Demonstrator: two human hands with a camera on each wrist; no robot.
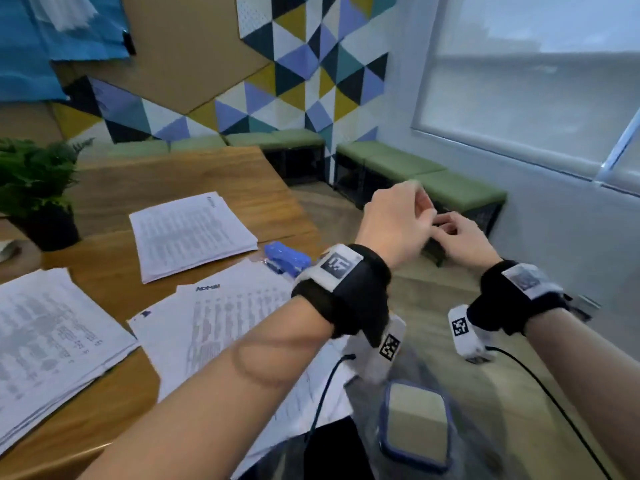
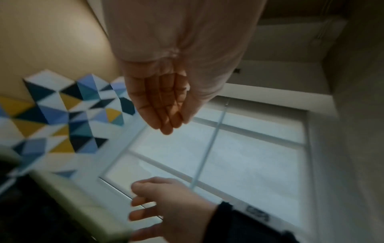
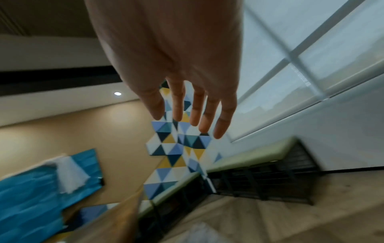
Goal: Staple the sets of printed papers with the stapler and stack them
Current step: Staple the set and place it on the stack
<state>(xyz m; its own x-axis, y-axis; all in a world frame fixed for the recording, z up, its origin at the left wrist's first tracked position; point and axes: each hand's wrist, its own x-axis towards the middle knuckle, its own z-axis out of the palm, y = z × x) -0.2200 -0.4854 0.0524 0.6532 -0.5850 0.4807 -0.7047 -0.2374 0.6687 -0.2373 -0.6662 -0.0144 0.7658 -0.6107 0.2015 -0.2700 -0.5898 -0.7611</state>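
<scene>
A blue stapler (image 1: 285,258) lies on the wooden table (image 1: 194,171) near its right edge, touching the top of a fanned set of printed papers (image 1: 221,327). A second set (image 1: 192,233) lies farther back and a third (image 1: 52,344) at the left. My left hand (image 1: 401,216) and right hand (image 1: 460,237) are raised beyond the table's right edge, over the floor, close together and holding nothing. In the left wrist view the left hand's fingers (image 2: 164,111) are relaxed, with the right hand (image 2: 166,208) below them. In the right wrist view the right hand's fingers (image 3: 193,115) are straight and spread.
A potted plant (image 1: 34,188) stands at the table's back left. Green benches (image 1: 415,174) line the wall under the window. A blurred blue-rimmed object (image 1: 415,420) lies low between my forearms. Cables hang from both wrist cameras.
</scene>
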